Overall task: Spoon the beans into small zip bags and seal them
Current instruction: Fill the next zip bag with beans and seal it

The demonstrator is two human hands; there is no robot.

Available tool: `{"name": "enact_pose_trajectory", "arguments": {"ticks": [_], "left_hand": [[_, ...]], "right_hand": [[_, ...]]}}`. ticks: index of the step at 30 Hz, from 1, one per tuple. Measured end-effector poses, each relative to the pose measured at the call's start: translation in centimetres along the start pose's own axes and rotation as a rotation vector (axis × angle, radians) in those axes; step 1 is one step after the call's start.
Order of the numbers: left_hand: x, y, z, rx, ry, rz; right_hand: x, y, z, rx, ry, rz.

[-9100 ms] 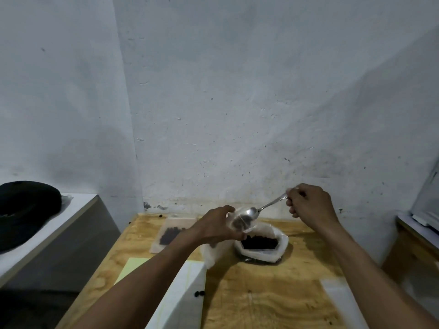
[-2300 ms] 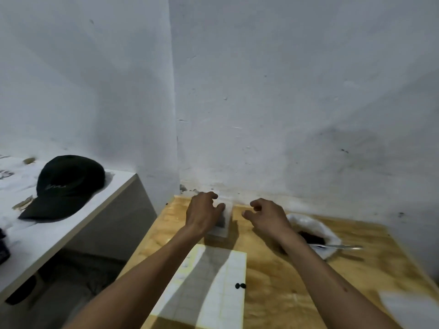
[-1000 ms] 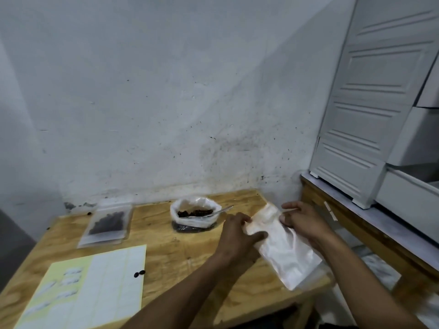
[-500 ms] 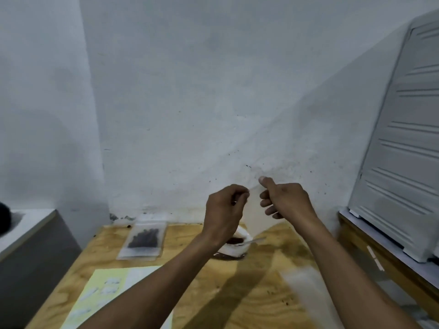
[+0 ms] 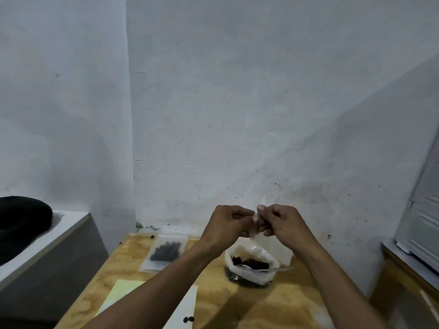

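My left hand (image 5: 228, 225) and my right hand (image 5: 282, 222) are raised above the table, and both pinch the top edge of a small clear zip bag (image 5: 273, 243). The bag hangs down between them, thin and see-through. Below it stands an open plastic bag of dark beans (image 5: 249, 264) with a metal spoon (image 5: 273, 269) lying across its mouth. A zip bag with beans in it (image 5: 166, 251) lies flat near the wall on the left of the wooden table (image 5: 273, 302).
A sheet of white labels (image 5: 183, 305) lies at the table's front, with two loose beans (image 5: 188, 319) on it. A black cap (image 5: 21, 219) rests on a white shelf to the left. A white louvred panel (image 5: 425, 210) stands at the right.
My hands have come closer together on the top of the clear bag. The view has swung a little to the left, so the cap shows more and the panel less.
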State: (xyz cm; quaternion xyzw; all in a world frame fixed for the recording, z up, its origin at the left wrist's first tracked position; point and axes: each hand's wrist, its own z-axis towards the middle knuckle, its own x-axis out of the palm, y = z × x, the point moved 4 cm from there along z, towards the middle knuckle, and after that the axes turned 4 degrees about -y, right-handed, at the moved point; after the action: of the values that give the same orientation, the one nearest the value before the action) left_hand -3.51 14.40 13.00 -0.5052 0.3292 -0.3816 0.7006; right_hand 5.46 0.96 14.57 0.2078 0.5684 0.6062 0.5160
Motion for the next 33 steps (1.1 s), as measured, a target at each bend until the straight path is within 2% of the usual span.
{"name": "enact_pose_trajectory", "arguments": {"ticks": [3, 5, 7, 9, 11, 17, 21, 23, 26, 28, 29, 31, 33], "left_hand": [[-0.4, 0.9, 0.3, -0.048, 0.015, 0.000], [-0.8, 1.6, 0.6, -0.101, -0.032, 0.032], [-1.0, 2.0, 0.9, -0.062, -0.119, 0.225], [-0.6, 2.0, 1.0, 0.048, -0.202, 0.489], [0.2, 2.3, 1.2, 0.113, -0.245, 0.628], [-1.0, 2.2, 2.1, 0.200, -0.367, 0.670], [0.5, 1.6, 1.4, 0.433, -0.272, 0.770], [1.3, 1.3, 0.7, 0.529, -0.286, 0.783], [0.6, 0.3, 0.6, 0.476, -0.305, 0.640], [-0.1, -0.7, 0.6, 0.392, -0.191, 0.500], [-0.2, -1.0, 0.7, 0.369, -0.068, 0.499], [0.1, -0.7, 1.1, 0.348, 0.220, 0.696], [0.0, 0.1, 1.7, 0.434, 0.379, 0.997]], "right_hand": [[0.2, -0.9, 0.3, 0.009, 0.058, -0.026], [0.6, -1.4, 0.3, 0.026, 0.110, -0.055], [1.1, -1.9, 0.4, 0.037, 0.141, -0.131], [1.9, -2.3, 0.5, 0.042, 0.131, -0.197], [2.6, -2.1, 0.7, 0.060, 0.111, -0.238], [2.5, -1.8, 0.4, 0.105, 0.087, -0.290], [2.2, -1.8, 0.6, 0.218, -0.027, -0.158], [1.9, -1.5, 0.9, 0.279, -0.033, -0.121], [1.3, -1.2, 1.1, 0.293, 0.025, -0.058], [0.6, -0.9, 1.3, 0.232, 0.036, -0.090], [0.3, -0.8, 1.3, 0.204, 0.044, -0.092], [0.2, -0.3, 1.0, 0.157, 0.114, -0.094], [0.4, 0.4, 0.5, 0.101, 0.197, -0.146]]}}
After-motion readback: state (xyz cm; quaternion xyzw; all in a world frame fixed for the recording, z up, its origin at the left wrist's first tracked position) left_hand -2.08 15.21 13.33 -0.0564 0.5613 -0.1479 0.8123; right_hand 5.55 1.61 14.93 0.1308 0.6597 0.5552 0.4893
